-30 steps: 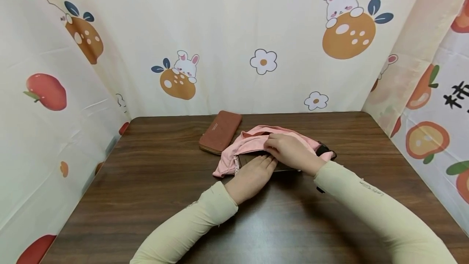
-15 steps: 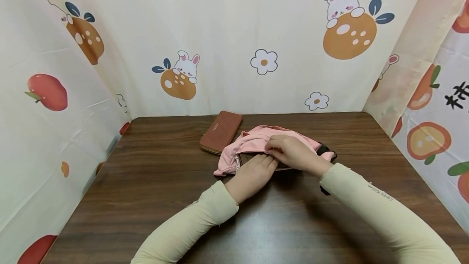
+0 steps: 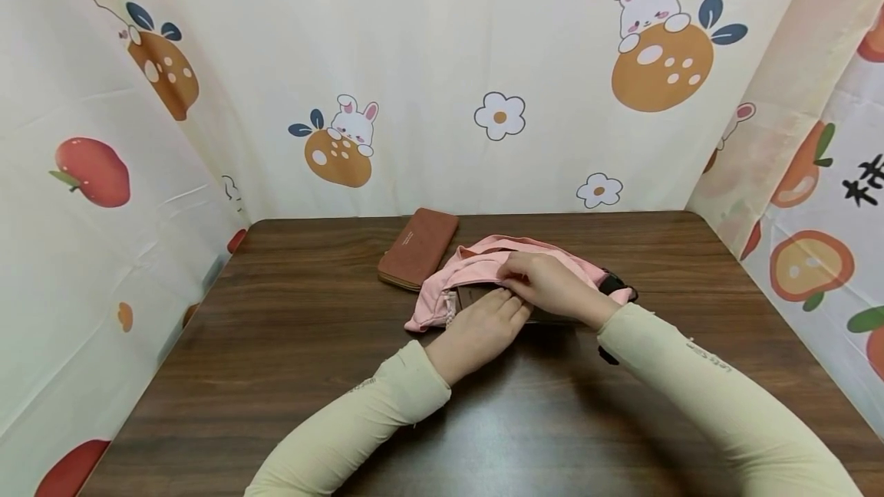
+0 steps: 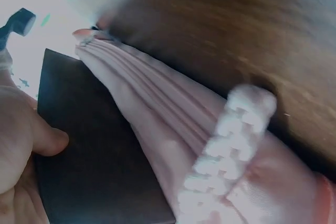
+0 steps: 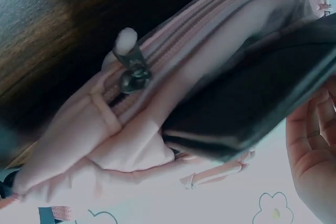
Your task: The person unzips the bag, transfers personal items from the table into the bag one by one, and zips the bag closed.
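Note:
A pink waist bag (image 3: pixel 431 301) lies near the back middle, its mouth towards me. A dark flat wallet (image 4: pixel 94 150) with layered edges sits partly inside the mouth. My left hand (image 3: pixel 479 332) holds it; in the left wrist view the thumb (image 4: pixel 52 141) presses one face, and the fingers lie behind. My right hand (image 3: pixel 555 286) pinches the upper edge of the bag's mouth. In the right wrist view its curled fingers (image 5: pixel 310 129) lie beside the wallet. The zipper slider (image 5: pixel 135 74) and white braided pull (image 4: pixel 226 150) show along the lower edge.
A reddish-brown zip wallet (image 3: pixel 417 248) lies behind the bag, to its left. Black buckle parts (image 3: pixel 611 282) are at the bag's right end. The dark wooden table (image 3: pixel 297 343) meets printed curtains (image 3: pixel 428 144) at the back and sides.
The bag's upper edge has dipped slightly and risen again under my right hand. More of the dark wallet shows now than half a second ago. Both hands keep about the same places.

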Demonstrator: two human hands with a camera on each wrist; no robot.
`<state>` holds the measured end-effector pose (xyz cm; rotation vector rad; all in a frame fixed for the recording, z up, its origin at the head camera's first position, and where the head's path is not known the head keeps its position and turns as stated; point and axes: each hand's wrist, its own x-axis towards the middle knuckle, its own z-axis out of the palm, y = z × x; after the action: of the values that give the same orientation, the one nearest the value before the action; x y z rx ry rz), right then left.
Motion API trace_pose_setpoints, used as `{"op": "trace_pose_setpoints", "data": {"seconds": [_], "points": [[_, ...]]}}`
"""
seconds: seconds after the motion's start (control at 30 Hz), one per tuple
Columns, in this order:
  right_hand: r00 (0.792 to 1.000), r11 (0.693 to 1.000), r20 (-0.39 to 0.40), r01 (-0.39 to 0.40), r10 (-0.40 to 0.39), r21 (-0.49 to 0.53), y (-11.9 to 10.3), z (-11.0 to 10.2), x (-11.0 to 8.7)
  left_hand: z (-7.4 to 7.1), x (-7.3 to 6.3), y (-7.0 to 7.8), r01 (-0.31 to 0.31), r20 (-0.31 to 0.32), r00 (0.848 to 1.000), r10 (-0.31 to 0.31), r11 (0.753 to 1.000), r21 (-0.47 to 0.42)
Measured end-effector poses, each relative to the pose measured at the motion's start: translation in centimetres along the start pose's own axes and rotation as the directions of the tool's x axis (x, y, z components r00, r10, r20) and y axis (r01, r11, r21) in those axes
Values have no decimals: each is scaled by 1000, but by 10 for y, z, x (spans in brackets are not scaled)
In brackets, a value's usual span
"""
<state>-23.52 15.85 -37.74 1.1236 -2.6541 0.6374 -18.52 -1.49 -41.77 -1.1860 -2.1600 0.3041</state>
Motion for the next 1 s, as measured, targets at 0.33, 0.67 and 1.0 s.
{"op": "trace_pose_setpoints", "data": {"seconds": [0.33,0.67,1.0], "points": [[997,994,-16,78,-77,73,-2,-1,-4,11,-1,-10,88,153,985,-82,995,-36],[997,998,-47,56,-57,-13,-2,1,-9,9,-4,-16,169,266,958,-106,959,-227],[994,998,-108,13,-20,-67,0,1,-16,1,-8,-12,162,201,972,-124,970,-183]]}}
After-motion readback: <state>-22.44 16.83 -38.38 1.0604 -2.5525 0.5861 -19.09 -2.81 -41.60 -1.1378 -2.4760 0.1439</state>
